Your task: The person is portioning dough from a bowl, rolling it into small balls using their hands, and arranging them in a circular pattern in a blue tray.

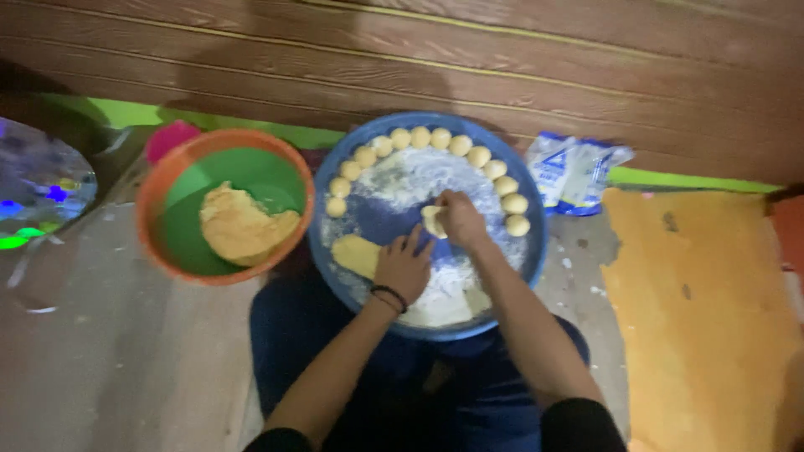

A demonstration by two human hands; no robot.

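Wood-plank wall behind grey floor (126,351), blue floured tray (536,251) with far arc of dough balls (440,138), right hand (462,219) fingers pinching dough piece (432,220) mid-tray, left hand (402,266) spread flat on tray, orange bowl (151,180) left.

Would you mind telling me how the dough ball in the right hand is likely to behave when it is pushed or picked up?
The dough ball in the right hand looks soft, so it would probably dent under firm fingers. Being round like the finished balls along the blue tray's rim, it may roll if nudged. The flour on the tray likely keeps it from sticking.
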